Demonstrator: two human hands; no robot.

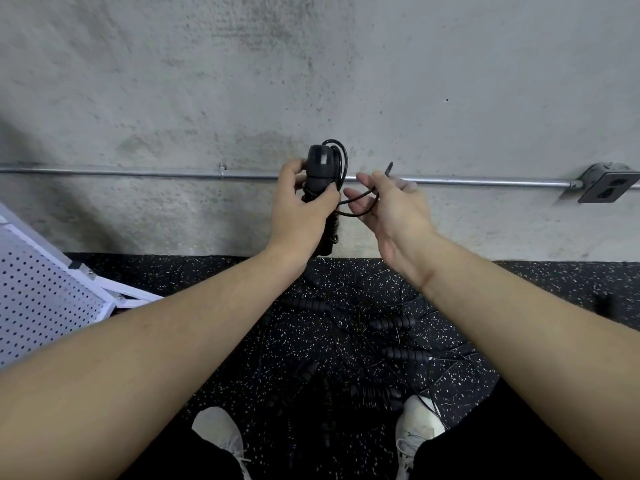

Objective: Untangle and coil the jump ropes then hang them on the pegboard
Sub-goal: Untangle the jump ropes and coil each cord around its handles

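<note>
My left hand [300,202] grips the black handles of a jump rope [320,168] held upright in front of the concrete wall, with thin black cord looped around their top. My right hand [384,199] pinches a strand of that cord [360,197] just to the right, its other fingers spread loosely. On the speckled floor between my feet lies a tangle of more black jump ropes [391,341] with several ribbed handles. The white pegboard [45,299] leans at the left edge.
A metal conduit [138,173] runs along the concrete wall to an outlet box [607,185] at the right. My white shoes [218,434] stand on the black rubber floor on either side of the rope pile.
</note>
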